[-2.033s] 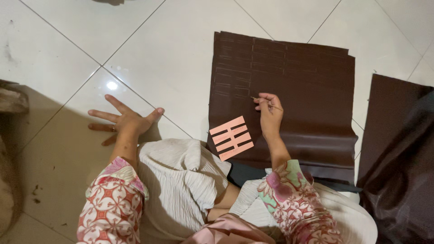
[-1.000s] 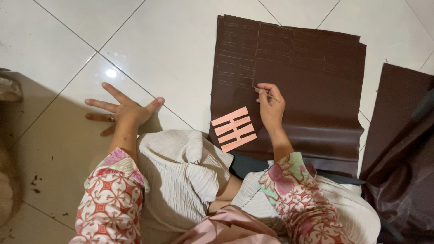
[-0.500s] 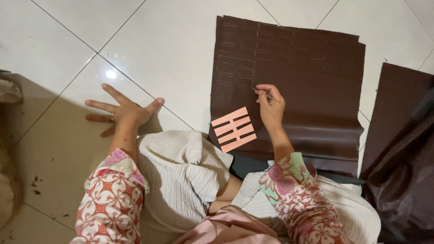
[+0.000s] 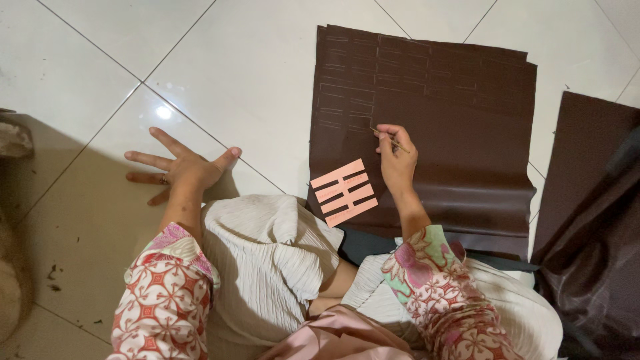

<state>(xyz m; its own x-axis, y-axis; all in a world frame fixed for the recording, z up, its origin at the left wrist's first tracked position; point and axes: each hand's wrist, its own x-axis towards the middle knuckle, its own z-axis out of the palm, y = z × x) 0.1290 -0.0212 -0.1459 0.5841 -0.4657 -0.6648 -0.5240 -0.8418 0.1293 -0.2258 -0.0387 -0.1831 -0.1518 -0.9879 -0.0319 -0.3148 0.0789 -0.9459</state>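
Right hand (image 4: 398, 162): fingers pinched shut on a thin marking tool (image 4: 387, 139), its tip touching the brown sheet near that sheet's left edge
Left hand (image 4: 181, 167): spread flat and open on the floor tiles (image 4: 220, 73), holding nothing; a ring shows on one finger
Brown sheet (image 4: 453, 127): dark leather-like material lying flat on the tiled floor in front of the person, faint rows of marked rectangles across its upper-left part; near edge runs under the person's lap
Pink template (image 4: 344, 192): slotted card resting on the sheet's lower-left corner, just beside the right wrist, not held
Second brown piece (image 4: 593, 200): to the right, well apart from the hands, partly draped and folded
Clothing: patterned sleeves (image 4: 163, 293), pale pleated cloth (image 4: 267, 260) over the knees
Handling, sheet: judged soft, limp and light, with a smooth face that may slip on glossy tile; best held flat under a palm near the marking point, or lifted by an edge or corner
Handling, tool: slim and light, suited to a fingertip pinch near its tip
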